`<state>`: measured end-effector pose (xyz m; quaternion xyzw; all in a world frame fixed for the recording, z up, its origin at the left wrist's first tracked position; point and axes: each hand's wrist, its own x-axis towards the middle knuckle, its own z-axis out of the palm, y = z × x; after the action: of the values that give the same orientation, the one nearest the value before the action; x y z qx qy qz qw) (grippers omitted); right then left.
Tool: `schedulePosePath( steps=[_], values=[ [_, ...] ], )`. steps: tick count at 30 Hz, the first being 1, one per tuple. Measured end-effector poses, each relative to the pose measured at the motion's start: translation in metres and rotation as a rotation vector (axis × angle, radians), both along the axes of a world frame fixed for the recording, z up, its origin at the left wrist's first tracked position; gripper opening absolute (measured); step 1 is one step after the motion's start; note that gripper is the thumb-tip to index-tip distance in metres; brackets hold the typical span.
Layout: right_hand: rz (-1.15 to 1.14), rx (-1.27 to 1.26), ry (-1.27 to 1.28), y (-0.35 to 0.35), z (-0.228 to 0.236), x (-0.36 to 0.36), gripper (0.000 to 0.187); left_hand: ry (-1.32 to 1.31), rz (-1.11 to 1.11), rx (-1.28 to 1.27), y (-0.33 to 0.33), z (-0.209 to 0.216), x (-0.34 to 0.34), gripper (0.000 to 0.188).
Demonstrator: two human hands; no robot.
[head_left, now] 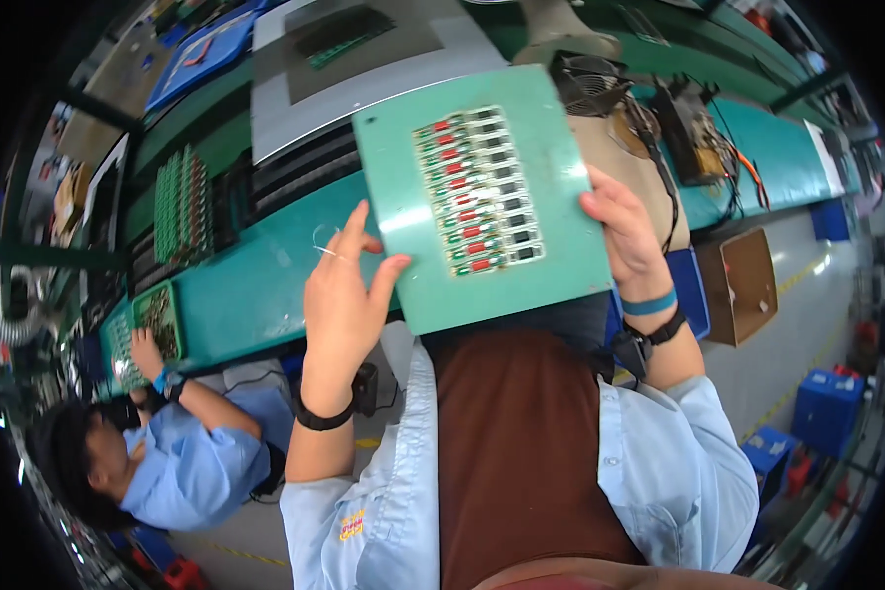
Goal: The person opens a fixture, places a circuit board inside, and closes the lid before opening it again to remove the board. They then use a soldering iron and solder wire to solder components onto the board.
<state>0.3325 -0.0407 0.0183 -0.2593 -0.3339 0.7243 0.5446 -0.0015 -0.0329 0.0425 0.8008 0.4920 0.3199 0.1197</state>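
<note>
A flat green carrier plate is held up tilted in front of me. Set in its middle is a panel of small circuit boards with a column of red parts and a column of dark parts. My right hand grips the plate's right edge, thumb on the face. At the left edge is my left hand, its fingers spread and its thumb beside the edge; whether the thumb touches the plate I cannot tell. A thin pale loop is by its fingers.
A co-worker handles boards beside a green tray at left. Upright green boards stand in a rack. Behind my plate is a grey metal panel. A fan, wired device and cardboard box are right.
</note>
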Motion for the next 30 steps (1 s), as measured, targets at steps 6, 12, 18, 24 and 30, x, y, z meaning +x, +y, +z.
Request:
schedulePosePath(
  steps=[6, 12, 18, 24, 30],
  values=[
    [-0.064, -0.016, -0.17, 0.024, -0.024, -0.007, 0.052, -0.302, 0.071, -0.474, 0.017, -0.038, 0.002, 0.062],
    [-0.22, 0.048, -1.151, 0.046, -0.042, -0.009, 0.048, -0.479, 0.052, -0.556, 0.039, -0.081, 0.004, 0.059],
    [-0.306, 0.124, -1.328, 0.051, -0.05, -0.014, 0.047, -0.265, 0.107, -0.521, 0.045, -0.072, 0.012, 0.056],
    [-0.325, 0.21, -1.334, 0.05, -0.049, -0.012, 0.048, -0.184, 0.117, -0.488, 0.037, -0.061, 0.006, 0.062],
    [-0.431, 0.334, -1.298, 0.037, -0.048, -0.002, 0.048, -0.028, -0.038, -0.293, 0.009, -0.016, 0.016, 0.077]
  ],
)
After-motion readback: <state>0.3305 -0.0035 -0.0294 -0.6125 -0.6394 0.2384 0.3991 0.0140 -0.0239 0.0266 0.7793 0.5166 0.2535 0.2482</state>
